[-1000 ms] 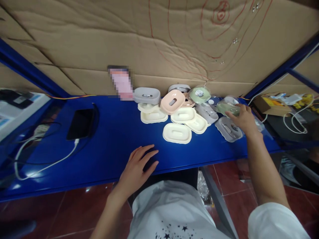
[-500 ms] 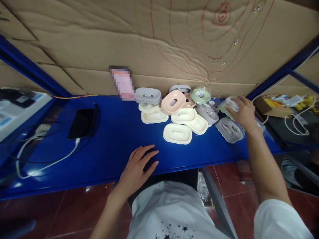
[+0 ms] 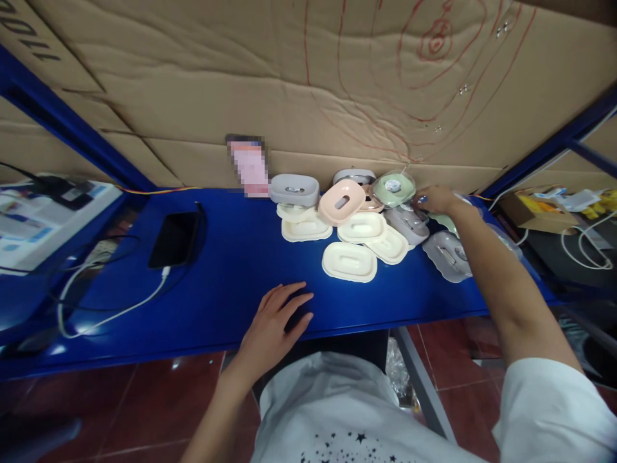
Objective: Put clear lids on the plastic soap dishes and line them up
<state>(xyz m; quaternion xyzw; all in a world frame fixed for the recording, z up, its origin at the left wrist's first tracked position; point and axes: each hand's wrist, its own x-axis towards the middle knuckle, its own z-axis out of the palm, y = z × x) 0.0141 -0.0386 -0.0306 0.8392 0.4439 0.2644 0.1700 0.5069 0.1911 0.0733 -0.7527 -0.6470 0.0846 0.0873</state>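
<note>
My left hand [image 3: 277, 319] rests at the blue table's front edge with its fingers spread, holding nothing. My right hand [image 3: 438, 198] reaches to the back right of a pile of oval plastic pieces. Its fingers are bent down by the green oval box [image 3: 395, 189] with a clear cover; what they grip there is mostly hidden. Under my right forearm lies a grey box [image 3: 446, 256] with a clear cover. Several cream oval lids [image 3: 349, 262] lie in the middle, beside a pink oval lid [image 3: 342, 201] and a grey oval box [image 3: 294, 191].
A black phone [image 3: 173, 239] on a white cable lies at the left of the table [image 3: 231, 276]. Another phone [image 3: 249, 168] leans on the cardboard wall [image 3: 193, 96]. A power strip [image 3: 29, 225] stands far left, a cardboard box [image 3: 544, 209] with yellow items at right.
My right hand has moved left and back, from the right end of the pile to beside the green box. My left hand keeps its pose. The view has shifted slightly.
</note>
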